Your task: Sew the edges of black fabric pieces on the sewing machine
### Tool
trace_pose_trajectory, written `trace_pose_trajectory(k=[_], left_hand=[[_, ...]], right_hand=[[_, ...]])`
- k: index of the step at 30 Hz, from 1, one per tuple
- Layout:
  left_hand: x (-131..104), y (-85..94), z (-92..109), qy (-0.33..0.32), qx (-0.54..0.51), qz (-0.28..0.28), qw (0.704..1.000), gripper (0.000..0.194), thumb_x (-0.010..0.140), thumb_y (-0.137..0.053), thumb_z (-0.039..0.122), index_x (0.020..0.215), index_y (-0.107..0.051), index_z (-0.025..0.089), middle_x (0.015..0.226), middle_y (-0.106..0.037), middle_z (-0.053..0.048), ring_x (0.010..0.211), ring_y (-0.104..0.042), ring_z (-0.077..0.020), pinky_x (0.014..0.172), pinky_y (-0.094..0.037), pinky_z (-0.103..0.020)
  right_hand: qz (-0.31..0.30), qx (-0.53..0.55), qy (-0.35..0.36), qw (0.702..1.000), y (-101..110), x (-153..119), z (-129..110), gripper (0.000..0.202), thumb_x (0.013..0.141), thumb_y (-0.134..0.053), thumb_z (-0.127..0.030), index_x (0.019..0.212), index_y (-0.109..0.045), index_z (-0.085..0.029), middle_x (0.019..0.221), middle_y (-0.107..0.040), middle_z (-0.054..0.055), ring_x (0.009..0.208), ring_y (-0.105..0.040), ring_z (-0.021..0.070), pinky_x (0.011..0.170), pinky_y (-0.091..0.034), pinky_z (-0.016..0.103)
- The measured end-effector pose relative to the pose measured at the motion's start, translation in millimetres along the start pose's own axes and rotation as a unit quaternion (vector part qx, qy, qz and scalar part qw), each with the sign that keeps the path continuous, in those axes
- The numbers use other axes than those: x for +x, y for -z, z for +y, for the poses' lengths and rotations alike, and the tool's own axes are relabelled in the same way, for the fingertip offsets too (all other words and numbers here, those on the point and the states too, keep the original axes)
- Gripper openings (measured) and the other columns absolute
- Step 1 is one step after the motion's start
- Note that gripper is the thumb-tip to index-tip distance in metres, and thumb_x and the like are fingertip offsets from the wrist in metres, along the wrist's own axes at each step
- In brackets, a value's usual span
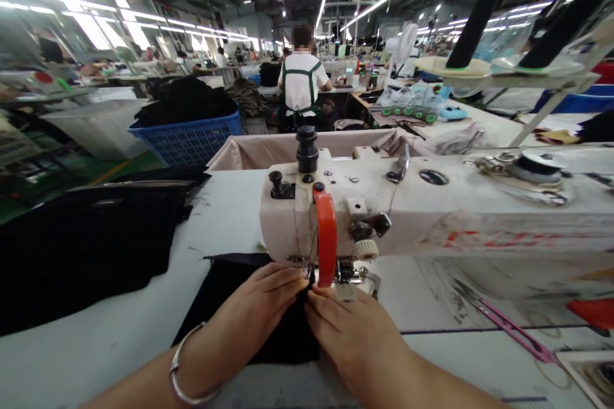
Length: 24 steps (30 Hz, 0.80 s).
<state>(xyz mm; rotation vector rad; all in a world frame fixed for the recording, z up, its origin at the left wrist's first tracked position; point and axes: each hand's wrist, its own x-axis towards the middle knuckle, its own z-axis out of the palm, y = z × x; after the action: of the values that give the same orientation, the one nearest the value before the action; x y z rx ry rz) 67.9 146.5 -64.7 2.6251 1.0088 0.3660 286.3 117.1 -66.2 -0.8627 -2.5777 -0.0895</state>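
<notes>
A black fabric piece [288, 342] lies on the white sewing machine bed, under the needle area of the sewing machine [297, 223]. My left hand [268, 300], with a silver bangle at the wrist, is closed on the fabric just left of the needle. Its fingertips almost meet those of my right hand [350, 326], closed on the fabric's right edge. An orange guard [326, 239] stands over the fingertips and partly hides the presser foot. Both thumbs are mostly hidden.
More black fabric [96, 236] is piled left on the table. Pink-handled scissors [513, 326] lie at right. Black thread cones [474, 29] stand upper right. Beyond the machine are a pink cloth-lined bin [259, 153], a blue crate [192, 137] of black fabric and a seated person [301, 80].
</notes>
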Motion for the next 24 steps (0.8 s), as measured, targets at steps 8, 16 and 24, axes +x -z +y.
trace_pose_trajectory(k=[8, 16, 24], left_hand=[[6, 7.1, 4, 0.003, 0.019, -0.019, 1.0, 0.045, 0.088, -0.043, 0.004, 0.128, -0.055, 0.02, 0.138, -0.056, -0.004, 0.133, -0.045, -0.0201, 0.118, -0.024, -0.039], [10, 15.6, 8, -0.002, 0.039, -0.025, 0.999, 0.041, 0.093, -0.04, 0.006, 0.128, -0.055, 0.02, 0.134, -0.06, -0.003, 0.13, -0.047, -0.0175, 0.117, -0.025, -0.034], [10, 20.9, 18, 0.029, -0.001, -0.018, 0.999, 0.044, 0.09, -0.043, 0.005, 0.129, -0.056, 0.019, 0.134, -0.059, -0.006, 0.13, -0.048, -0.0206, 0.116, -0.029, -0.038]], right_hand=[[-0.039, 0.001, 0.011, 0.999, -3, 2, -1, 0.026, 0.087, -0.051, -0.012, 0.108, -0.066, -0.008, 0.111, -0.07, 0.012, 0.105, -0.062, 0.0243, 0.095, -0.051, 0.037], [-0.002, 0.009, 0.002, 1.0, -1, 1, 1, 0.031, 0.083, -0.05, -0.006, 0.109, -0.066, -0.008, 0.113, -0.069, 0.011, 0.104, -0.063, 0.0236, 0.093, -0.052, 0.038], [0.012, 0.122, -0.038, 0.992, 12, 2, 8, 0.031, 0.086, -0.052, -0.008, 0.112, -0.065, -0.018, 0.112, -0.069, 0.005, 0.105, -0.062, 0.0205, 0.096, -0.048, 0.037]])
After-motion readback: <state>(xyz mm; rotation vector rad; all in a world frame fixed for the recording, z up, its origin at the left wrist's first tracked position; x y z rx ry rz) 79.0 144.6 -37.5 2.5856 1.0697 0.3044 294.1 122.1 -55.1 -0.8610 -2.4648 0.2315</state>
